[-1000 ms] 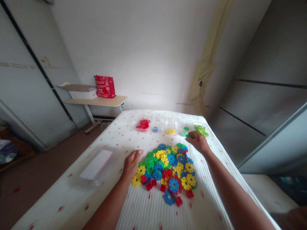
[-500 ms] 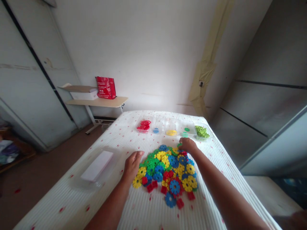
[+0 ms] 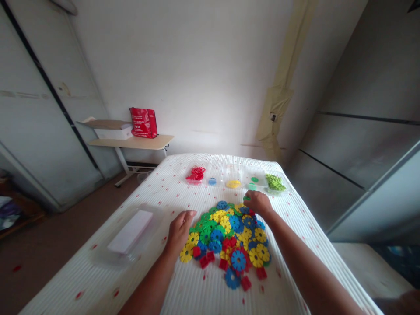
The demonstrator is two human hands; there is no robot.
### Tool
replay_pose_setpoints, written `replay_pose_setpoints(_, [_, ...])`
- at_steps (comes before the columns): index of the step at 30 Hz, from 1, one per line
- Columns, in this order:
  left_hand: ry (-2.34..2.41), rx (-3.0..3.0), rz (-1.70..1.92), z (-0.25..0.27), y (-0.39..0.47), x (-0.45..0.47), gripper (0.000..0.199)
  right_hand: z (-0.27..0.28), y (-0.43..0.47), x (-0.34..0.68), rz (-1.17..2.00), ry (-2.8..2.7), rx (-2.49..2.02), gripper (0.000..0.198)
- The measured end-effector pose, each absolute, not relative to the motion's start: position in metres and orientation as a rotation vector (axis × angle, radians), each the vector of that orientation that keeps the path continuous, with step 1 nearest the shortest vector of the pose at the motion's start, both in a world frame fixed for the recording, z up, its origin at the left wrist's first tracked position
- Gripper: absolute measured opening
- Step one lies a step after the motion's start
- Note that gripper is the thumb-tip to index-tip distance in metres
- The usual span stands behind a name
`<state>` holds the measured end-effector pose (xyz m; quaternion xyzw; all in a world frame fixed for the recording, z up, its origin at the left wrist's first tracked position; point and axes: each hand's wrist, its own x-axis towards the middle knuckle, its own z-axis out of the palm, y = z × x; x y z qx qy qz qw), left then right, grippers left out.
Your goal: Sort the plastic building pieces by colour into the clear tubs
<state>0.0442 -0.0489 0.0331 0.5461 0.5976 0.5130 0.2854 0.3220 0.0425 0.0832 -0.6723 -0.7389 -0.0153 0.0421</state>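
A heap of notched plastic discs (image 3: 234, 223) in yellow, blue, green and red lies in the middle of the white spotted cover, with several small red blocks (image 3: 204, 261) along its near side. My right hand (image 3: 259, 202) is at the far right edge of the heap, its fingers closed on a green notched disc (image 3: 246, 198) that shows only in part. Beside the heap's left edge rests my left hand (image 3: 180, 227), fingers loosely stretched forward and nothing visible in them.
Clear containers line the far side: red pieces (image 3: 197, 173), a blue disc (image 3: 212, 180), yellow discs (image 3: 233, 184), green discs (image 3: 254, 179) and light green pieces (image 3: 274, 182). At left lies a clear tray with a white box (image 3: 130, 232). A side table (image 3: 141, 141) bears a red bag (image 3: 143, 123).
My right hand has lifted slightly off the heap with the green disc. The left hand stays about where it was. The whole view has tilted a little.
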Motion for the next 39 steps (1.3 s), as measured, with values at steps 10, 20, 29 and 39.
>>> replay_pose_setpoints(10, [1.607, 1.463, 1.354, 0.028, -0.046, 0.042, 0.039, 0.119, 0.094, 0.361, -0.160, -1.848, -2.086, 0.039])
replay_pose_setpoints(20, [1.639, 1.474, 1.341, 0.033, -0.047, 0.043, 0.039, 0.119, 0.132, 0.351, -0.146, -1.799, -2.070, 0.041])
replay_pose_setpoints(29, [1.615, 1.464, 1.338, 0.028, -0.047, 0.042, 0.038, 0.117, 0.067, 0.376, -0.197, -1.698, -1.654, 0.031])
replay_pose_setpoints(39, [1.621, 1.470, 1.361, 0.033, -0.049, 0.044, 0.039, 0.045, 0.009, 0.388, 0.337, -1.654, -1.629, 0.029])
